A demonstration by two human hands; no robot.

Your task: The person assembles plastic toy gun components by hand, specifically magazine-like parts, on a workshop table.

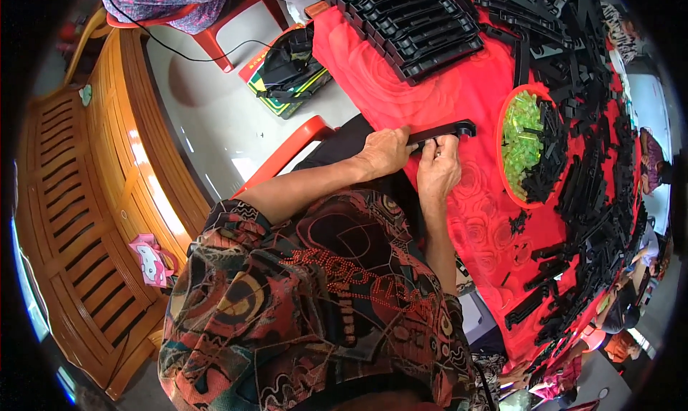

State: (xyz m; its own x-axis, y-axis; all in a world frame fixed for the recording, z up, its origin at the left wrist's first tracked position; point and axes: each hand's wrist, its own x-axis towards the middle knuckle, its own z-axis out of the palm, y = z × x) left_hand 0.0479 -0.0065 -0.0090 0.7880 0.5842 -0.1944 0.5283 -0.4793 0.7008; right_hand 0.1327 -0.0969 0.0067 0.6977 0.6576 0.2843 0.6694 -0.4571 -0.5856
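A long black plastic strip [430, 132] with a curled, hook-like end is held over the near edge of the red-covered table. My left hand [385, 153] is closed around its left end. Just below the strip's middle, my right hand [438, 169] has thumb and fingers pinched together against its underside. Whether a small piece sits between those fingertips is too small to tell. To the right of my hands, an orange-rimmed bowl [502, 169] holds yellow-green translucent pieces [522, 135] and small black pieces [546, 149].
A stack of black plastic parts [408, 27] lies at the table's far side. More black parts [588, 160] are heaped along the right. The red tablecloth [476, 203] shows between them. At left are a wooden bench [79, 196], red chair [304, 135] and black bag [290, 63]. Other people sit at far right.
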